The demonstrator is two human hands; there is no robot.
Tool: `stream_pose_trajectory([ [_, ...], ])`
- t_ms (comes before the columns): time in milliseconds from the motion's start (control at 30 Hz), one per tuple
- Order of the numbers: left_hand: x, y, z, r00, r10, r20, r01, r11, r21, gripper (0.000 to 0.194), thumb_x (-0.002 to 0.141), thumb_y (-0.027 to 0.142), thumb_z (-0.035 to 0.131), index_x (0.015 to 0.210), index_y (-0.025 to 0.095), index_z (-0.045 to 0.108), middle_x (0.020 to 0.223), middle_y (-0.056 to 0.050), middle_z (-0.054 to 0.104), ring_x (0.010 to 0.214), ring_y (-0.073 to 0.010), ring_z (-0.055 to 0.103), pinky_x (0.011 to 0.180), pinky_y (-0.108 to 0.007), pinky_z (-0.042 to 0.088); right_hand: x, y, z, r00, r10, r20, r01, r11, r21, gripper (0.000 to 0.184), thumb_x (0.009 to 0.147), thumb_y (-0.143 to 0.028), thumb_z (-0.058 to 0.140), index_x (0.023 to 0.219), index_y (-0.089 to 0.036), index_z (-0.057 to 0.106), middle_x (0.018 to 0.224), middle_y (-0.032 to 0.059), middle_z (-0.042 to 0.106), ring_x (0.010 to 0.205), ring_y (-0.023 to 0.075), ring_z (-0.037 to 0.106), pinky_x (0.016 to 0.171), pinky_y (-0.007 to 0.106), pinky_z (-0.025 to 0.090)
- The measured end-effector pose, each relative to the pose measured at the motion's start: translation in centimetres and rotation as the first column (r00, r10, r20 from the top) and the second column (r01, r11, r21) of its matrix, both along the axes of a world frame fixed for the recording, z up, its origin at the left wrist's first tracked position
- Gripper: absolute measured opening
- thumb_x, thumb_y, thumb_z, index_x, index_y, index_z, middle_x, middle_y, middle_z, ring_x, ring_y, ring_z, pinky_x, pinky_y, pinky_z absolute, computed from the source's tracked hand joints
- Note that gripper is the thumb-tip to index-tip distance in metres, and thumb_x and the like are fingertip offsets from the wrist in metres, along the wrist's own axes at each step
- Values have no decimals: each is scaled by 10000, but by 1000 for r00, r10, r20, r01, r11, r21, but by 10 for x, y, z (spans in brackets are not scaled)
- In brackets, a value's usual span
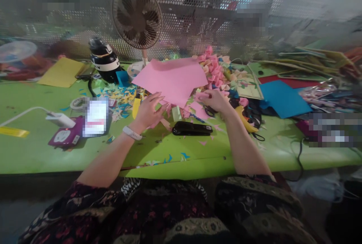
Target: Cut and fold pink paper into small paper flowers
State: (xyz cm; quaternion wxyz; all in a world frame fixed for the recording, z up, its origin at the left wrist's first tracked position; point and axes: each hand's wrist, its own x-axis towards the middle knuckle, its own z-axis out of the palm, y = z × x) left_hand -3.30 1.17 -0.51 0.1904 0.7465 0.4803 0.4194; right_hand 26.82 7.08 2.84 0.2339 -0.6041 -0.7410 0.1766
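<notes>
A large pink paper sheet (172,78) lies over the clutter at the centre of the table. My left hand (150,110) is by its lower left edge, fingers stretched out and slightly apart, above pink scraps. To the right of the sheet, my right hand (216,101) has thumb and fingers pinched on a small piece of pink paper (202,95). A black stapler (192,128) lies on the table between my forearms. Just behind it stands a small pale green block (177,113). Behind my right hand is a heap of folded pink paper pieces (214,68).
A fan (137,16) and a black bottle (104,61) stand at the back. At left are a phone (95,117), a white charger (60,119) and a tape roll (78,103). Yellow-handled scissors (247,121), blue paper (285,98) and stacked sheets (308,63) occupy the right.
</notes>
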Motion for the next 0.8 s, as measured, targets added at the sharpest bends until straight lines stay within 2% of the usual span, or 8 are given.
stream_pose_trajectory([
  [67,4,-5,4,994,-16,111,23,998,-62,417,898,457,628,1208,185,693,1362,-131,645,1312,-297,546,1148,-481,367,-9,-8,5,980,28,-196,-37,999,-39,198,805,-284,695,946,-146,699,805,60,694,728,208,652,658,338,526],
  [133,10,-10,9,963,-36,267,86,980,-178,418,898,469,635,1199,187,699,1300,-132,680,1226,-281,607,1090,-455,428,-24,-22,12,911,125,-393,-184,976,-115,435,796,-299,729,1196,-157,631,862,59,712,746,203,681,663,345,569],
  [233,19,-18,12,845,-108,524,310,897,-315,391,862,488,686,1128,205,727,1162,-92,732,1120,-235,648,1038,-411,472,-52,-49,18,824,309,-474,-405,907,-113,743,852,-383,706,1496,-190,389,797,28,716,700,189,671,623,328,574],
  [333,27,-23,11,714,-130,688,498,784,-369,324,818,503,736,889,187,752,833,-32,719,868,-168,670,938,-370,528,-71,-69,20,778,443,-446,-524,849,-70,817,886,-391,670,1566,-171,273,724,-10,688,586,145,594,546,277,513],
  [467,27,-22,12,573,44,818,525,747,-408,289,786,418,795,705,166,679,636,46,562,631,-75,559,857,-336,584,-70,-72,23,830,455,-321,-446,889,108,666,911,-275,606,1532,-187,382,718,-6,670,638,156,604,641,312,545],
  [567,25,-19,15,471,140,871,527,747,-405,283,746,349,839,662,156,651,606,61,523,602,-60,532,859,-346,604,-62,-67,27,858,471,-205,-400,863,307,531,868,-154,574,1387,-262,582,1063,71,706,966,210,660,873,410,564],
  [667,25,-19,17,450,155,880,540,737,-406,281,726,334,855,657,145,658,575,68,522,589,-57,546,865,-345,601,-61,-63,26,816,570,-97,-497,777,386,417,829,-141,631,1205,-301,709,1406,79,570,1325,281,507,1072,517,461],
  [800,27,-24,20,481,113,870,595,686,-418,280,713,370,862,819,145,735,802,-12,736,809,-130,703,929,-353,569,-70,-60,14,784,590,-192,-489,778,395,105,884,-255,672,935,-271,763,1358,74,616,1310,277,534,1046,508,488],
])
